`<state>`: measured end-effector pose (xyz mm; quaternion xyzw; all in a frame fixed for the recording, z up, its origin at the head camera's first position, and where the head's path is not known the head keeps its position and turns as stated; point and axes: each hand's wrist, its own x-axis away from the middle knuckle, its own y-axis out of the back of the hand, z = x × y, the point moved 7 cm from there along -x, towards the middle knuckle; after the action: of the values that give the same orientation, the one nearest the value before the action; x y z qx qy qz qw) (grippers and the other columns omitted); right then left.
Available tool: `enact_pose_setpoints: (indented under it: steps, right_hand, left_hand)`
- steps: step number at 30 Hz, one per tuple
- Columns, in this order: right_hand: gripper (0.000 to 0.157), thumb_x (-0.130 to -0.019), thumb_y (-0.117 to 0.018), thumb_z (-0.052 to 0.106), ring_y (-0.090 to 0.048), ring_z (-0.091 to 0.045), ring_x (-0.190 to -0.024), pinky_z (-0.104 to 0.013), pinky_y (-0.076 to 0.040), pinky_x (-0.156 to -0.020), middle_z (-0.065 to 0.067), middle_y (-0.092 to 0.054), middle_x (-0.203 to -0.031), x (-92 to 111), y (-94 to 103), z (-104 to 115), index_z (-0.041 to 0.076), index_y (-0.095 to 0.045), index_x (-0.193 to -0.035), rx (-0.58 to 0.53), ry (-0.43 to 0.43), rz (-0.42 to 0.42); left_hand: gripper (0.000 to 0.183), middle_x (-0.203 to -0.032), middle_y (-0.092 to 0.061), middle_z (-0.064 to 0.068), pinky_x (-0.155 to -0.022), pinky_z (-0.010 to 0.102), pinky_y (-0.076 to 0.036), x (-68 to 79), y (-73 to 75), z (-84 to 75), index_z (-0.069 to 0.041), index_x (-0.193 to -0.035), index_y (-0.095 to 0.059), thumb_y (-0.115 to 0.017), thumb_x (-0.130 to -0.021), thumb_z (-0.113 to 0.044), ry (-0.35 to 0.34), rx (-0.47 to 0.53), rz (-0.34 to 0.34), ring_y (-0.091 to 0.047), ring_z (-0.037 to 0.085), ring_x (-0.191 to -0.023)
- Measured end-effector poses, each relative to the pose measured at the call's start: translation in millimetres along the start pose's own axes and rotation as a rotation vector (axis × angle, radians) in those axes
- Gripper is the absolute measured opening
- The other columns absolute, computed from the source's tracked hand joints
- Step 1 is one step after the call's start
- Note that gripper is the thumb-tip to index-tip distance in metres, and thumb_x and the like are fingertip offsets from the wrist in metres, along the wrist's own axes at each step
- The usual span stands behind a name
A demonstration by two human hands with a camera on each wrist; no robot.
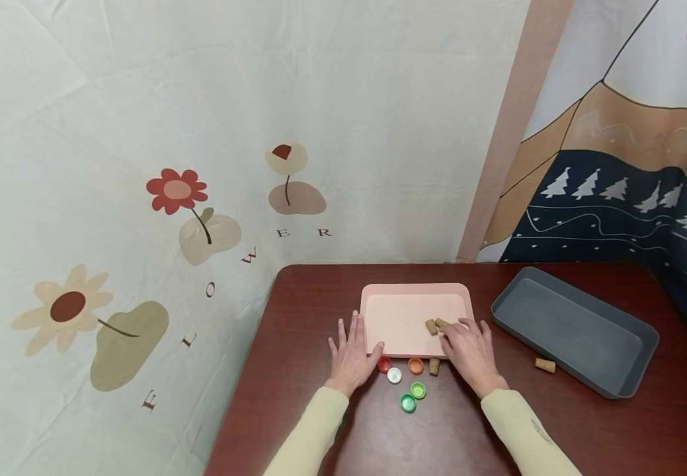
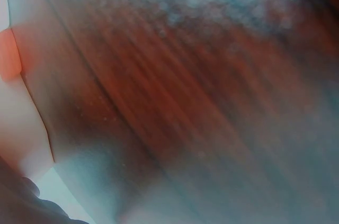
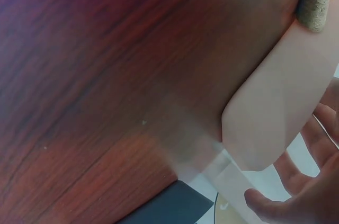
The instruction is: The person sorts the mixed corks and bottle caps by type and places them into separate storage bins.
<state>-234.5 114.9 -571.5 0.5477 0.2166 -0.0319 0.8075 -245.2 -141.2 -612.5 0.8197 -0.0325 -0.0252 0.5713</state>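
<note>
A shallow pink tray (image 1: 403, 311) lies on the table between both hands. My left hand (image 1: 350, 357) rests at its left front corner, fingers straight and spread, thumb along the front rim. My right hand (image 1: 469, 347) is over the tray's right front corner, its fingers loosely bent and spread. Two corks lie in the tray: one cork (image 1: 431, 327) lies clear of the hand, and the other cork (image 1: 441, 322) is right at the right fingertips. In the right wrist view, nothing shows between the fingers (image 3: 291, 176). Another cork (image 1: 434, 367) stands just outside the front rim.
Before the tray lie bottle caps: red (image 1: 385, 364), white (image 1: 394, 375), orange (image 1: 416, 365), light green (image 1: 418, 390) and darker green (image 1: 408, 402). A dark grey tray (image 1: 581, 330) sits at the right, with a cork (image 1: 545, 365) beside its front edge. A printed cloth hangs behind the table.
</note>
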Motion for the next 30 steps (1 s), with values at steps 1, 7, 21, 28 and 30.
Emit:
enact_pose_setpoints:
  steps: [1, 7, 21, 28, 30]
  right_hand:
    - [0.018, -0.089, -0.078, 0.012, -0.062, -0.039, -0.119, -0.074, -0.034, -0.105, -0.007, -0.078, -0.100, -0.4, -0.7, -0.5, 0.010, -0.079, -0.107, 0.004, -0.004, 0.006]
    - [0.032, -0.088, -0.080, 0.013, -0.060, -0.040, -0.122, -0.076, -0.032, -0.105, -0.008, -0.078, -0.105, 1.3, -2.8, -3.8, 0.010, -0.077, -0.120, 0.001, -0.018, 0.015]
    - [0.057, -0.098, -0.066, 0.047, -0.042, -0.045, -0.142, -0.075, -0.025, -0.111, -0.015, -0.047, -0.158, 16.5, 6.4, -10.9, 0.015, -0.062, -0.144, -0.009, -0.056, 0.098]
    - [0.078, -0.095, -0.064, 0.056, -0.032, -0.045, -0.148, -0.075, -0.020, -0.113, -0.018, -0.040, -0.162, 28.6, 21.0, -17.9, 0.011, -0.045, -0.157, 0.018, -0.076, 0.127]
    - [0.080, -0.095, -0.063, 0.057, -0.031, -0.046, -0.148, -0.075, -0.020, -0.112, -0.018, -0.039, -0.162, 32.3, 26.1, -22.1, 0.012, -0.044, -0.158, 0.037, -0.080, 0.122]
  left_hand:
    - [0.088, -0.173, -0.015, 0.006, -0.114, 0.076, -0.017, -0.3, -0.4, -0.3, -0.009, -0.166, -0.021, -0.046, -0.100, -0.062, 0.000, -0.001, 0.000, -0.009, 0.043, -0.157]
    - [0.088, -0.173, -0.015, 0.005, -0.114, 0.076, -0.017, -1.3, -1.7, -2.5, -0.009, -0.166, -0.021, -0.046, -0.100, -0.062, -0.004, -0.001, 0.000, -0.010, 0.043, -0.157]
    - [0.090, -0.173, -0.017, 0.008, -0.113, 0.077, -0.019, -0.7, -3.9, -1.7, -0.006, -0.165, -0.023, -0.048, -0.099, -0.063, -0.014, 0.004, -0.012, -0.013, 0.045, -0.156]
    - [0.089, -0.173, -0.017, 0.007, -0.113, 0.077, -0.017, 0.4, -0.1, -2.2, -0.007, -0.165, -0.022, -0.048, -0.100, -0.062, -0.010, 0.025, -0.013, -0.011, 0.045, -0.156]
    - [0.089, -0.173, -0.016, 0.007, -0.114, 0.077, -0.017, 0.0, 0.4, -2.6, -0.008, -0.166, -0.022, -0.048, -0.100, -0.062, -0.009, 0.027, -0.011, -0.011, 0.045, -0.157]
